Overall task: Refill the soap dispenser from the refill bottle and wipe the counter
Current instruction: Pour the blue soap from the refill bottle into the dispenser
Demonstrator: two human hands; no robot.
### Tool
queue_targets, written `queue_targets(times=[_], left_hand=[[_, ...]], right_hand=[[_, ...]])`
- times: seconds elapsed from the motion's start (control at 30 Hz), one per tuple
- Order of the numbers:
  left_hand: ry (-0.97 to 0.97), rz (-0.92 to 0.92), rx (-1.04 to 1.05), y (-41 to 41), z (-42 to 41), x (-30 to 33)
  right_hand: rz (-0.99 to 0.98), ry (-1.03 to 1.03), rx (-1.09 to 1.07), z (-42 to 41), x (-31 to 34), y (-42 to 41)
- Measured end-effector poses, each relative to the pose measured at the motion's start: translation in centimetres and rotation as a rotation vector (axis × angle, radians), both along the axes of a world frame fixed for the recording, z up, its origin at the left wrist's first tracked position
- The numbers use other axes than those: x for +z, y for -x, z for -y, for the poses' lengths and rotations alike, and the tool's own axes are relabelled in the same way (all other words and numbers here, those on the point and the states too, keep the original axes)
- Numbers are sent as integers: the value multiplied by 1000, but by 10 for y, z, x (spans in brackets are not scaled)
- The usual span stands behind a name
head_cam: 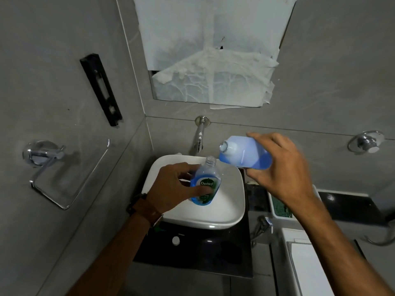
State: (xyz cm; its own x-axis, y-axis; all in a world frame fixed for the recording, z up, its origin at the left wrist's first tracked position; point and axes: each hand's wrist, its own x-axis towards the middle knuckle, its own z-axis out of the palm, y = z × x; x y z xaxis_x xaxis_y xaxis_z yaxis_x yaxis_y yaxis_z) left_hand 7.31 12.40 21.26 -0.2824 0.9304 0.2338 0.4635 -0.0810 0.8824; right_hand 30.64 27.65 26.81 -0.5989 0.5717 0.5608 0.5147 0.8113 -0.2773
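Hanging on the grey tiled wall at far left is a chrome towel ring (53, 174), with a black bracket (100, 89) mounted above it. Next comes the left hand (175, 186), a brown watch strap (143, 208) on its wrist, fingers wrapped around a Dettol soap dispenser bottle (206, 184). That bottle stands over the white basin (230, 201), its pump off and its neck open, blue liquid showing in its lower part. A small white cap (176, 240) lies on the black counter (192, 253) in front of the basin. Behind the basin a chrome wall spout (199, 133) points down, under a mirror covered with torn paper (213, 50). To the right, the right hand (282, 167) grips the refill bottle (245, 152), held tipped almost level, its open mouth toward the dispenser's neck, just above and beside it and not touching. Blue soap pools along the refill bottle's lower side. Farther right sits a white tray (275, 210), and a chrome wall valve (366, 143).
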Motion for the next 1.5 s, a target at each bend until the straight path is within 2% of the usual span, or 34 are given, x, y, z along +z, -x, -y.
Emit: queue_targets(times=[0.3,1.5], left_hand=[[-55,13,-22,-6,-3,14],[-45,-49,-37,-16,0,22]], right_hand=[[106,-175,-34,3,16,1],[156,-291,-71,16,34,-8]])
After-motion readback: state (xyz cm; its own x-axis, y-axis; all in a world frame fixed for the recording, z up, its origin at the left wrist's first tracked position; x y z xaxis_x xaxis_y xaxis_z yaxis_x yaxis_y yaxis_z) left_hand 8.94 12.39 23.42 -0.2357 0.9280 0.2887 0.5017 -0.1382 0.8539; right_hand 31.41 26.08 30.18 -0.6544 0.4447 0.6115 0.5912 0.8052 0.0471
